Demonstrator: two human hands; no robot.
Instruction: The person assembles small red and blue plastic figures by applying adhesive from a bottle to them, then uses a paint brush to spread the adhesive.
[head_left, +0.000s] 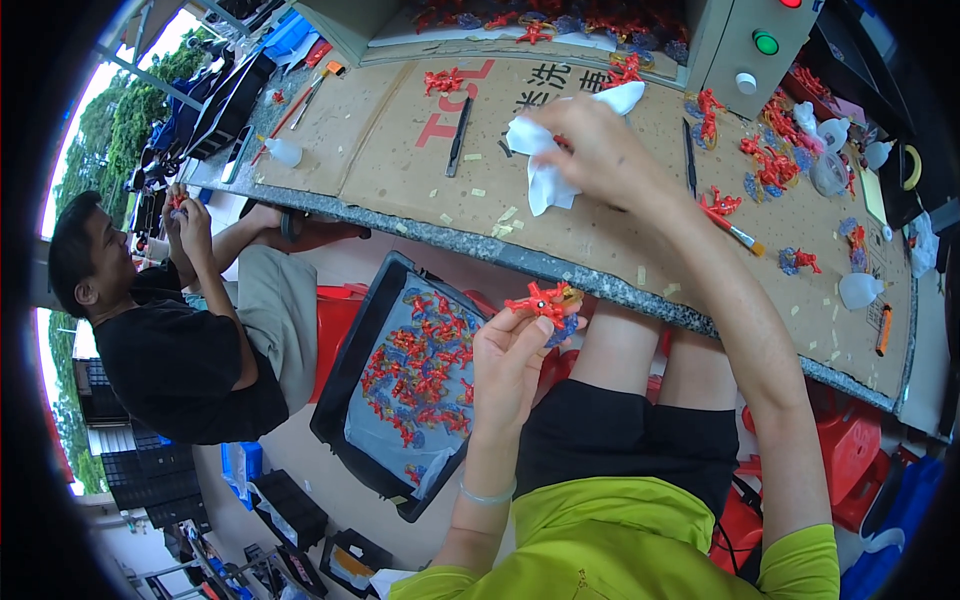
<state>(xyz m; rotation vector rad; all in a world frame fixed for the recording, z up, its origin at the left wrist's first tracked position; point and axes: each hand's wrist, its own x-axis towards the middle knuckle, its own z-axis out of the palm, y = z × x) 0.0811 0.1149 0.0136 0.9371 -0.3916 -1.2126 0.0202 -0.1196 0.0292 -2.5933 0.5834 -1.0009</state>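
My left hand [508,362] is closed, pinching a small red toy figure [540,303] on a clear blue base just off the table's front edge. Over the cardboard-covered table top [400,150], my right hand [605,155] grips a crumpled white cloth [545,192]. A bit of red shows beside its fingers, too hidden to name. Close to my right forearm lie a red-handled brush [735,232] and another red figure [722,203]. More red and blue figures [775,165] are heaped further right.
A black tray [335,400] of many figures stands left of my legs. Left of it a co-worker [180,330] sits holding a small red piece. A grey cabinet [735,60] stands at the back. A dark pen-like tool [459,135] and small bottles [858,290] lie on the table.
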